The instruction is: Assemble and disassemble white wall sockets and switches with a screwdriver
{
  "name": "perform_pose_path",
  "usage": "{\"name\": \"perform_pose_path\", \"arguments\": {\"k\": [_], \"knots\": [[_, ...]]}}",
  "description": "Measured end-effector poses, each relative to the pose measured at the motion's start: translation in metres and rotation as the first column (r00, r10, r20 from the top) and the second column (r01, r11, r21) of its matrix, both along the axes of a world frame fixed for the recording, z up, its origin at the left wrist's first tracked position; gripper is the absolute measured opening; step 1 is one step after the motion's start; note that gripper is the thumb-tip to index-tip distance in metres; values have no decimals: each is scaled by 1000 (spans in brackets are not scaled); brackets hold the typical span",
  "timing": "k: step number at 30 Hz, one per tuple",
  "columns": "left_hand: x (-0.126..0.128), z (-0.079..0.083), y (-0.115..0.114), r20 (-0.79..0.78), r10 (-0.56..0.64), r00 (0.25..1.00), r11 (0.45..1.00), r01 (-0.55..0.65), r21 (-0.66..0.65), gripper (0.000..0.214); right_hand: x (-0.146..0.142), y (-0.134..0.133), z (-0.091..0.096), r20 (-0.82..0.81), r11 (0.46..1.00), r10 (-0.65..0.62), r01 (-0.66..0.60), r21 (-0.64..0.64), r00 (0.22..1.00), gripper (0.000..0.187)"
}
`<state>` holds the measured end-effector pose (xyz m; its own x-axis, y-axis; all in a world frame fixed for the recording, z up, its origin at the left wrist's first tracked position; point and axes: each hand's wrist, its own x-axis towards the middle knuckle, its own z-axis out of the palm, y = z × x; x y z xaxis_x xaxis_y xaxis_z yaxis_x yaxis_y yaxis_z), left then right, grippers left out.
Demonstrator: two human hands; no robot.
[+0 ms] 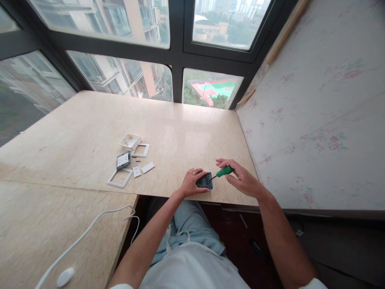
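On the stone counter, my left hand [191,182] grips a wall switch module [203,182] by its edges, fingers on the far side and thumb on the near side. Its dark back faces up, with a pale rim around it. My right hand [240,178] holds a screwdriver [225,171] by its green handle, between the thumb and the fingers. The shaft slants down to the left, and its tip meets the module's back; the exact contact spot is too small to make out.
Left of my hands lie a white back box [130,140], two white frames [120,185], a socket module [123,160], a small white switch piece [136,170], a white cover plate [148,167] and small screws. A white cable [87,228] crosses the nearer counter. Windows and a papered wall border the counter.
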<state>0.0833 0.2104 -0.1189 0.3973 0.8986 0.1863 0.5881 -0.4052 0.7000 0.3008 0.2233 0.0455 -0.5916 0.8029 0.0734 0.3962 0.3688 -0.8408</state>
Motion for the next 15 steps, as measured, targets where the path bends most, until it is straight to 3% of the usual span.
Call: {"name": "perform_pose_path", "arguments": {"k": [4,7,10,12,15], "knots": [[0,1,0,0,-1,1000,1000,1,-6,78,4,1,6,71,999,-36,37,-19,997,22],[0,1,0,3,-3,1000,1000,3,-8,77,-1,2,6,215,969,-230,203,140,949,30],[0,-1,0,4,-3,1000,1000,3,-5,78,-8,3,2,308,905,-380,281,320,872,37],[0,-1,0,6,-2,1000,1000,2,-6,78,-11,3,0,318,885,-411,289,365,855,39],[0,-1,0,5,-3,1000,1000,3,-6,78,-10,2,-2,280,909,-359,264,323,891,36]]}}
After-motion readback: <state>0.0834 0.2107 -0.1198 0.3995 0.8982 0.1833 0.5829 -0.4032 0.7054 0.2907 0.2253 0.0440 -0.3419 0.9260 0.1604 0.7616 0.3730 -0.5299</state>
